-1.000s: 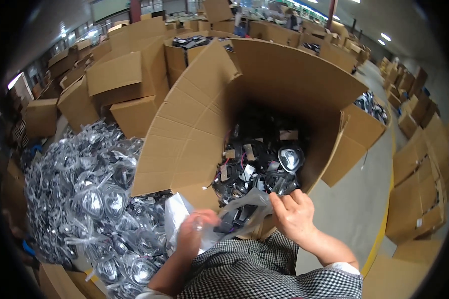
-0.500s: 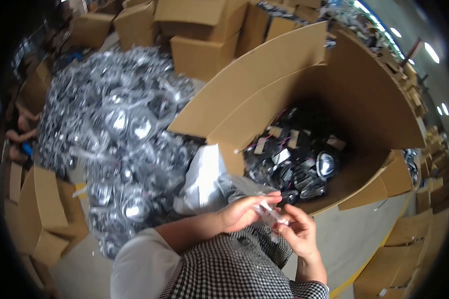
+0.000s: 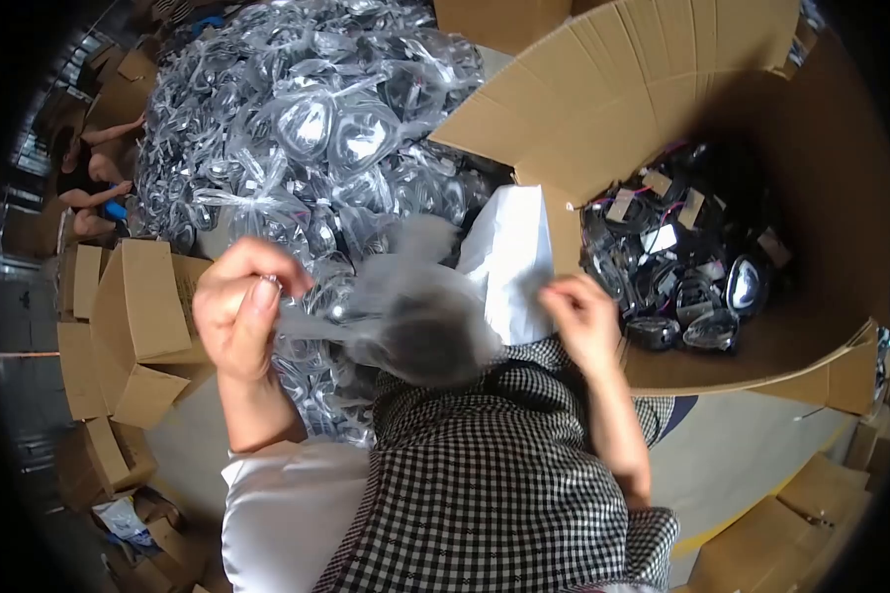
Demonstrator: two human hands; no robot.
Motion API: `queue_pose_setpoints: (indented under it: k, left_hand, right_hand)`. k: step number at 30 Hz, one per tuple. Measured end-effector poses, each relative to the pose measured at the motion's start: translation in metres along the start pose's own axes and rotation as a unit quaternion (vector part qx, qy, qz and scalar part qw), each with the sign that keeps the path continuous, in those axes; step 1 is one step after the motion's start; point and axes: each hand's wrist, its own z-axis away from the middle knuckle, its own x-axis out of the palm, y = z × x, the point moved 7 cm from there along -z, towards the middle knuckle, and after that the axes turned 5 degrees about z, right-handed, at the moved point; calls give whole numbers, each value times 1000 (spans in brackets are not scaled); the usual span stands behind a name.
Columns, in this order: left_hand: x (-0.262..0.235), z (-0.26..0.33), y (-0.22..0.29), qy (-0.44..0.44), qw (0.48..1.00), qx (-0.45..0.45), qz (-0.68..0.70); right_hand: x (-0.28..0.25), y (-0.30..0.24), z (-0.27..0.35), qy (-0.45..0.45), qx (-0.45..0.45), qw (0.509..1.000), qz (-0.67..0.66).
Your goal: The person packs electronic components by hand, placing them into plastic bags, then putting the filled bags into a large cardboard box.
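My left hand [image 3: 250,318] is closed on the gathered end of a clear plastic bag [image 3: 366,326], raised in front of the apron. Inside the bag hangs a dark rounded part [image 3: 433,336], blurred by motion. My right hand [image 3: 585,324] is held beside a white sheet-like wrapping [image 3: 516,262], its fingers curled and smeared at the tips. Whatever it may pinch is too blurred to make out. A large cardboard box [image 3: 653,59] stands open at the right. In it lie several dark parts [image 3: 747,287] with shiny oval faces and wires.
A big heap of plastic-bagged shiny parts [image 3: 307,128] fills the left and far side. Smaller open cartons [image 3: 153,306] stand at the left, more cartons [image 3: 791,539] at the lower right. Another person [image 3: 94,183] sits at the far left. Grey floor [image 3: 761,445] shows below the large box.
My hands have moved apart from close together. The left has swung left and up with the bag stretched out; the right has risen to beside the white wrapping. The view has shifted too.
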Motion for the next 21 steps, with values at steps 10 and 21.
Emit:
queue_pose_setpoints:
  k: [10, 21]
  left_hand:
    - [47, 28, -87, -71, 889, 33, -451]
    - [175, 60, -242, -116, 814, -542, 175]
  right_hand:
    - [52, 18, -3, 24, -80, 991, 105]
    - [2, 0, 18, 79, -189, 962, 181]
